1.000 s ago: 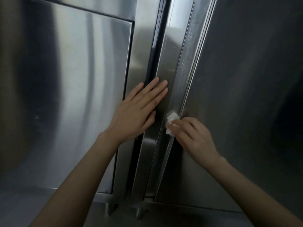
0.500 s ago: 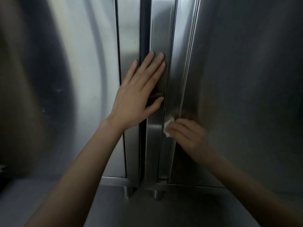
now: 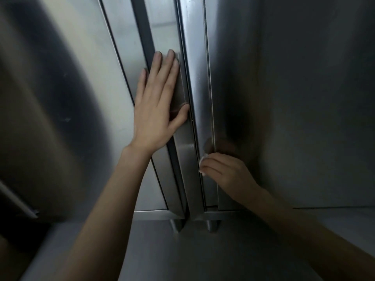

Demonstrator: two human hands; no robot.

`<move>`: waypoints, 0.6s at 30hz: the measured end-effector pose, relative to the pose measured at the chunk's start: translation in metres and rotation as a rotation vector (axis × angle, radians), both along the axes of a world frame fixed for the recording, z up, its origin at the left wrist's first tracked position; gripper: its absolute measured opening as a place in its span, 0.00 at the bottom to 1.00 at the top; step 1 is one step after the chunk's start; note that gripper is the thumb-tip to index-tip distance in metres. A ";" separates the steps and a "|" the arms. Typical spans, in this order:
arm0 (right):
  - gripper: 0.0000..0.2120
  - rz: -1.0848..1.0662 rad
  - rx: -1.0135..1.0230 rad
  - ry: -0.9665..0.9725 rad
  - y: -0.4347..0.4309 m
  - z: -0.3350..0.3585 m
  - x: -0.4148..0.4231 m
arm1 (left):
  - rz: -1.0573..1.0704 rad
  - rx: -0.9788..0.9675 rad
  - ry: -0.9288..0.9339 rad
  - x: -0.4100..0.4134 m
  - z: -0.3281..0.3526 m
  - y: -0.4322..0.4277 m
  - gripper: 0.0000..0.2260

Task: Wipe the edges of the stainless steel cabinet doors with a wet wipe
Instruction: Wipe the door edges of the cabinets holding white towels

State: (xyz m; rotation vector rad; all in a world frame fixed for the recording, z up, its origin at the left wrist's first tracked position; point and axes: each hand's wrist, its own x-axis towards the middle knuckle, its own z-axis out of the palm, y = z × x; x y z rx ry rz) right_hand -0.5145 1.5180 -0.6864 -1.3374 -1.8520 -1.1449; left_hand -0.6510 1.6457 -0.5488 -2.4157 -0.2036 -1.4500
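Observation:
Two stainless steel cabinet doors fill the view, a left door (image 3: 85,102) and a right door (image 3: 284,98), meeting at vertical edge strips in the middle. My left hand (image 3: 156,106) lies flat with straight fingers on the left door's edge strip (image 3: 183,151). My right hand (image 3: 225,173) pinches a small white wet wipe (image 3: 203,161) against the right door's edge (image 3: 199,78), low down. Most of the wipe is hidden under my fingers.
Two short metal feet (image 3: 212,225) stand below the doors on a grey floor (image 3: 192,254). At the far left a dark gap and another metal edge (image 3: 18,201) show.
My right hand with the wipe has slid down along the right door's edge toward the bottom. My left hand keeps pressing flat on the left strip. The view has tilted downward.

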 end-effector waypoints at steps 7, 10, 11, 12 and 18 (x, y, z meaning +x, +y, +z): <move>0.03 0.000 0.193 0.214 0.013 0.022 -0.012 | 0.000 -0.001 -0.006 0.002 -0.002 -0.001 0.30; 0.03 -0.005 0.133 0.130 0.007 -0.002 -0.010 | 0.007 0.005 -0.013 0.003 -0.003 0.000 0.31; 0.03 0.001 0.110 0.091 0.005 -0.006 -0.009 | 0.006 0.003 -0.014 0.004 -0.003 0.000 0.31; 0.03 0.007 0.093 0.058 0.003 -0.008 -0.008 | 0.003 0.000 -0.014 0.004 -0.003 -0.001 0.31; 0.09 0.006 -0.018 -0.075 0.002 0.006 -0.001 | 0.051 0.000 0.014 0.004 -0.002 -0.006 0.40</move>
